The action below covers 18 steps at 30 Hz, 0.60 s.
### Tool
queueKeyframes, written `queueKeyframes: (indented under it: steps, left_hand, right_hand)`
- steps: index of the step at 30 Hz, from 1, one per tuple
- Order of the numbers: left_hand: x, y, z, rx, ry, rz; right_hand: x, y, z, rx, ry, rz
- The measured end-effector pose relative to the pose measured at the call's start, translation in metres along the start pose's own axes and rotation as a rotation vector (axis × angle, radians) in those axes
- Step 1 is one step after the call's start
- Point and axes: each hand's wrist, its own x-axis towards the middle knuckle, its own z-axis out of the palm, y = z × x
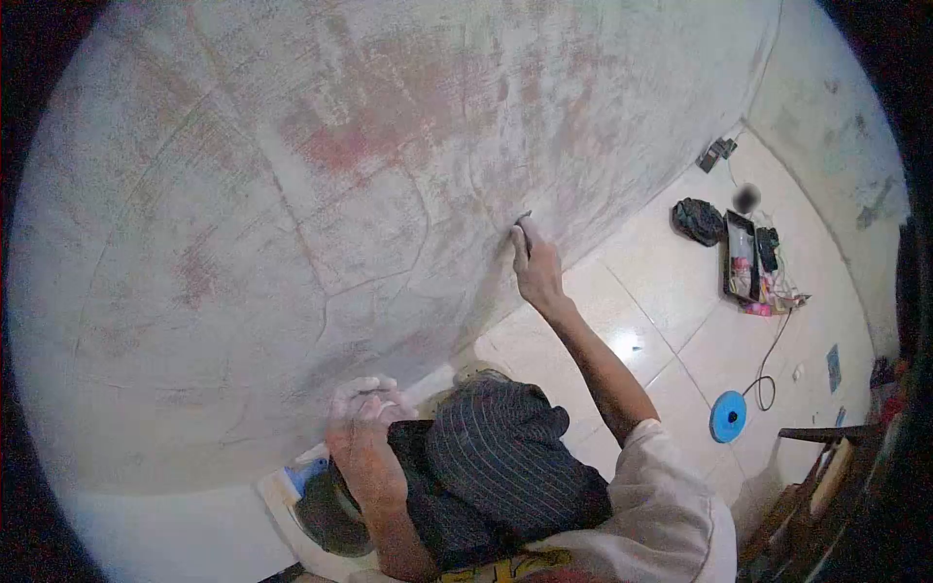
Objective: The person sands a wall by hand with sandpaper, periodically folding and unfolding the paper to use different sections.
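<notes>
In the head view, a whitish wall (pixel 369 228) with reddish patches and several crack lines fills the upper left. My right hand (pixel 537 260) is closed around a small dark tool that looks like a scraper (pixel 526 220), its tip at the wall's surface. The exact shape of its blade is too small to tell. Beside my bent knee, my left hand (pixel 367 416) is coated in white dust, its fingers curled close to the wall's lower part. Whatever those fingers may hold is hidden.
Pale tiles (pixel 622 301) cover the floor. A black bag (pixel 697 222) and a black tray (pixel 741 255) with assorted items lie at right. Nearer are a blue disc (pixel 727 417) beside a cable and wooden pieces (pixel 816 486). A second wall (pixel 836 117) meets the first.
</notes>
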Motion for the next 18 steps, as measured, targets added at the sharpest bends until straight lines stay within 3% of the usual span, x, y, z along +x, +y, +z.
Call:
queueKeyframes:
  steps: [1,3,4,6,8,11,13,14,15,17,18]
  left_hand:
    - [-0.002,0.000,0.000,0.008,-0.019,0.015]
    - [-0.003,-0.001,-0.001,-0.003,-0.023,-0.011]
    - [0.001,0.000,-0.002,-0.025,-0.029,-0.017]
    - [0.001,0.000,-0.004,-0.056,-0.018,-0.037]
    - [-0.003,-0.001,-0.003,-0.080,0.000,-0.098]
    - [0.002,-0.003,0.000,-0.018,0.014,-0.021]
    - [0.001,-0.002,-0.001,-0.076,-0.015,-0.068]
    - [0.004,-0.002,0.000,-0.083,-0.016,-0.062]
    - [0.004,-0.003,-0.002,-0.047,-0.042,-0.043]
    - [0.000,-0.003,-0.005,-0.010,-0.061,-0.032]
    - [-0.001,-0.002,-0.004,-0.028,-0.037,-0.056]
  right_hand:
    - [0.010,0.012,0.001,-0.002,0.001,0.001]
    - [0.032,0.048,0.008,0.378,0.153,0.314]
    - [0.026,0.042,0.012,0.378,0.153,0.312]
    - [0.013,0.023,0.019,0.146,0.091,0.033]
    - [0.023,0.013,0.001,0.177,0.104,0.085]
    - [0.016,0.003,0.011,0.234,0.177,0.147]
    - [0.002,-0.002,0.015,0.013,0.178,-0.225]
    - [0.004,0.002,0.006,-0.071,0.028,-0.106]
    - [0.012,0.012,0.005,-0.075,0.022,-0.107]
    - [0.034,0.019,0.008,0.226,0.100,0.317]
    - [0.026,0.019,0.016,0.287,0.139,0.222]
